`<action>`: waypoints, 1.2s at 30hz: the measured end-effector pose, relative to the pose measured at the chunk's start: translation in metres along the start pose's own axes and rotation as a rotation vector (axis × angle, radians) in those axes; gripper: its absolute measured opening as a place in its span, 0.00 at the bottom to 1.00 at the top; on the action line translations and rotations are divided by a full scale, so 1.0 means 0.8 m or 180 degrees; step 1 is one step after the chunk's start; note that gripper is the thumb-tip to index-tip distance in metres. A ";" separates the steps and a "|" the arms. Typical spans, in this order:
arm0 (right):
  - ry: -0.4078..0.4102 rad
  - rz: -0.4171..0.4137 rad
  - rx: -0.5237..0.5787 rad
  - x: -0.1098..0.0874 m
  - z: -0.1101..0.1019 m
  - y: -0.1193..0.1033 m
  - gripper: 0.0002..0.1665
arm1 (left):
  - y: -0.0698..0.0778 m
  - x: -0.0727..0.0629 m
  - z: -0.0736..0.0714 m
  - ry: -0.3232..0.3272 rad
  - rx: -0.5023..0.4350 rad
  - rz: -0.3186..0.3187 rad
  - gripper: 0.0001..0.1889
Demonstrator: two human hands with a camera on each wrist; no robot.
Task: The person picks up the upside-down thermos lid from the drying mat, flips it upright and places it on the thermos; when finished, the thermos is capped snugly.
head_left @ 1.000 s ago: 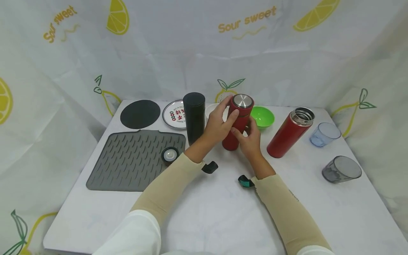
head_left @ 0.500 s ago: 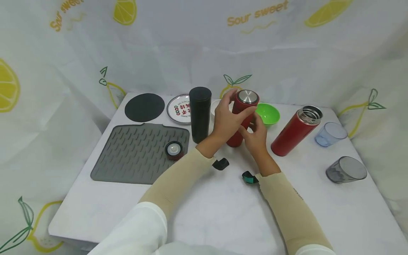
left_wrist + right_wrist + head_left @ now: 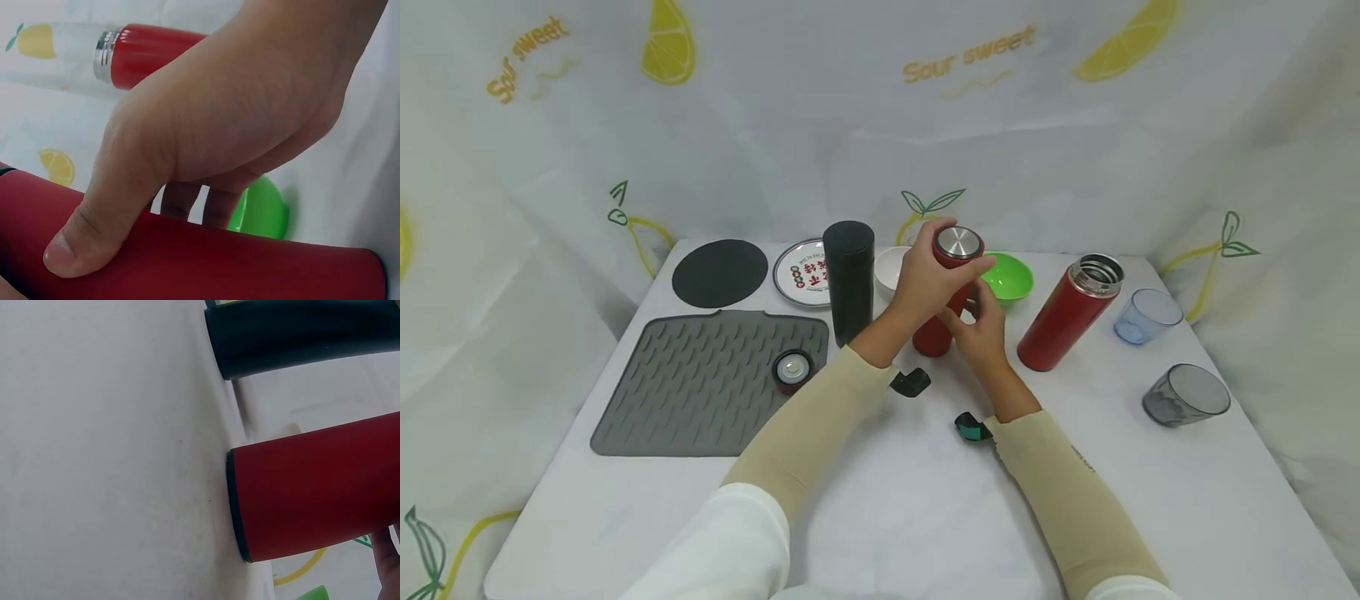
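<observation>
Red capped bottle [image 3: 315, 487] stands upright on the surface [image 3: 880, 500]. We've L hand [image 3: 919, 279] curled round its top, R hand [image 3: 983, 329] gripping lower, prob. for stability.

The matt red flask [image 3: 312, 490] — lid on, its round top silvery — stands upright on the white table [image 3: 887, 508].
</observation>
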State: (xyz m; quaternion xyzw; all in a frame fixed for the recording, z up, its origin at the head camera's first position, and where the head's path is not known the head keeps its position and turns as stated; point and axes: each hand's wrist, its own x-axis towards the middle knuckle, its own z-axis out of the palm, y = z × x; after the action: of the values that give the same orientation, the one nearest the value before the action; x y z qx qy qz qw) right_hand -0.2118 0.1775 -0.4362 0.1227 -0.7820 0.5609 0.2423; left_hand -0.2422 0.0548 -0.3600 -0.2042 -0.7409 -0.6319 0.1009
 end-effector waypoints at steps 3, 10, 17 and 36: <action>-0.0045 0.0012 0.0004 -0.001 0.000 0.004 0.40 | -0.003 -0.005 -0.001 0.0287 -0.0034 0.0144 0.38; -0.0033 -0.0019 -0.0086 -0.004 0.001 0.004 0.40 | -0.020 -0.034 -0.005 0.0788 -0.0447 0.0661 0.27; -0.0091 -0.0009 -0.0128 -0.002 0.000 0.004 0.38 | -0.012 -0.017 -0.001 0.0296 -0.0182 0.0417 0.39; -0.0053 -0.0020 -0.0196 -0.002 -0.001 0.001 0.37 | -0.009 -0.021 -0.016 0.0109 0.0189 0.0501 0.37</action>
State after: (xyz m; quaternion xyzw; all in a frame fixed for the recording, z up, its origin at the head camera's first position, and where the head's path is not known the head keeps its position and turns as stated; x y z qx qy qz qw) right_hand -0.2103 0.1782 -0.4374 0.1223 -0.8005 0.5348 0.2413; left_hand -0.2315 0.0383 -0.3712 -0.2479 -0.7391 -0.6031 0.1690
